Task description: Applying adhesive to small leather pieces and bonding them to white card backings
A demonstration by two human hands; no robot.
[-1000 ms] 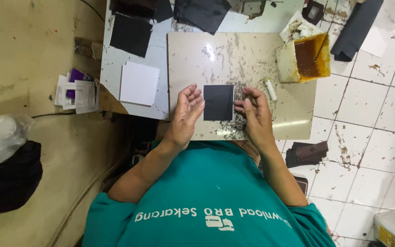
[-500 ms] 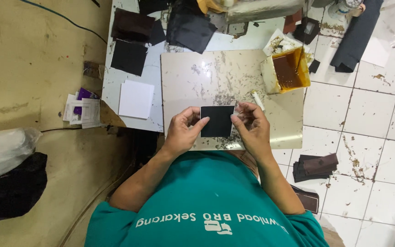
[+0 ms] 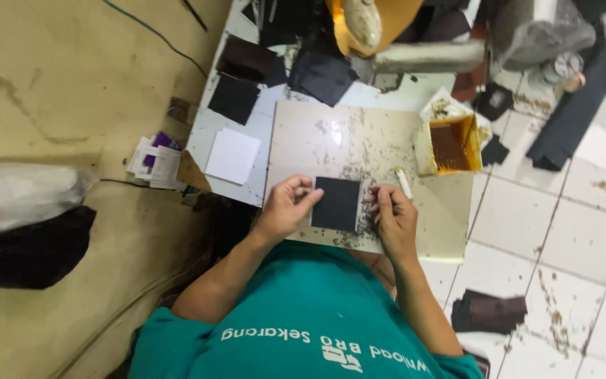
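I see the black square (image 3: 337,203) lying flat on the beige board (image 3: 303,140), near the board's front edge, between my two hands. A thin pale rim shows along its right and lower sides.

My left hand (image 3: 285,209) sits at the square's left edge. Its fingers (image 3: 301,188) are curled in, and the thumb tip reaches across to touch the edge near the top corner. Whether it pinches the square or only presses on it, I cannot tell. The forearm runs back and down to the left, elbow bent, out of a green sleeve (image 3: 177,337).

My right hand (image 3: 393,216) rests just beside the square's right edge, palm turned inward, fingers half bent and close together, their tips at the edge among dark crumbs. I cannot tell whether they grip anything. This forearm goes down towards the right shoulder.

Just above the right hand, a small white stick (image 3: 403,184) lies on the board. Further up and right, a tub (image 3: 450,146) of brown liquid sits at the board's corner. The board lies on a pale worktop (image 3: 243,133), with a white square (image 3: 233,156) to its left and dark pieces (image 3: 233,98) beyond that. Small printed papers (image 3: 154,163) lie off the worktop's left edge. A stack of dark pieces (image 3: 489,312) lies on the tiled floor (image 3: 555,231) to the right.
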